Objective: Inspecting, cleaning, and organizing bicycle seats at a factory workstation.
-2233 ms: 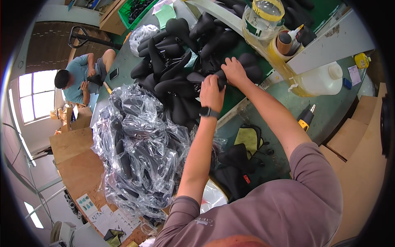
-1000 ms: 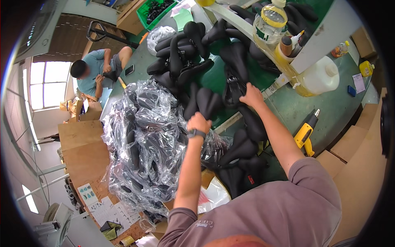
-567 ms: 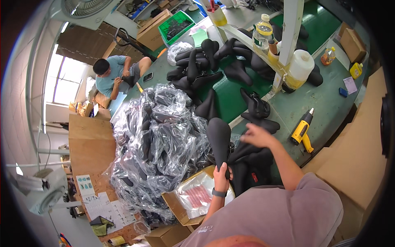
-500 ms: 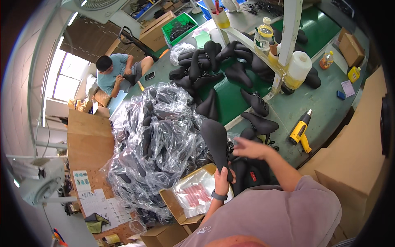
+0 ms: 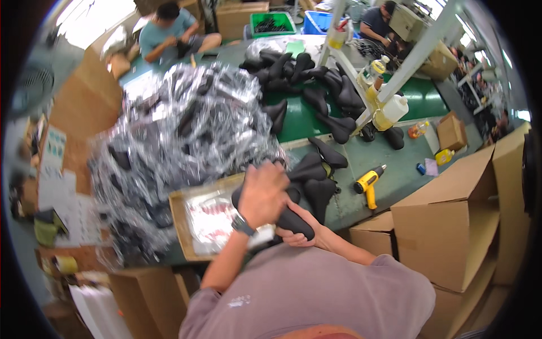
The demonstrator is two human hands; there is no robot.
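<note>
A black bicycle saddle (image 5: 297,224) lies tilted in front of my chest. My right hand (image 5: 305,229) wraps round its near end, fingers underneath. Across the saddle's middle lies my left hand (image 5: 263,194), with a dark watch on the wrist; motion smears its fingers. Just left, beneath that forearm, an open carton (image 5: 182,226) holds clear plastic bags (image 5: 212,217) with red print. Several more black saddles (image 5: 320,198) rest on the green table right beyond my hands. A big heap of saddles in clear plastic wrap (image 5: 186,130) fills the table's left side.
A yellow heat gun (image 5: 368,185) lies on the table (image 5: 353,212) to the right. Large open cartons (image 5: 432,237) stand at right. A white post (image 5: 420,51) rises beside bottles (image 5: 390,113). Far off, two people work, one at left (image 5: 166,37), one at right (image 5: 375,25).
The saddle has gone from upright to tilted low before my chest. My right hand, earlier open and apart, now grips it. My left hand has shifted onto its middle. The view has turned.
</note>
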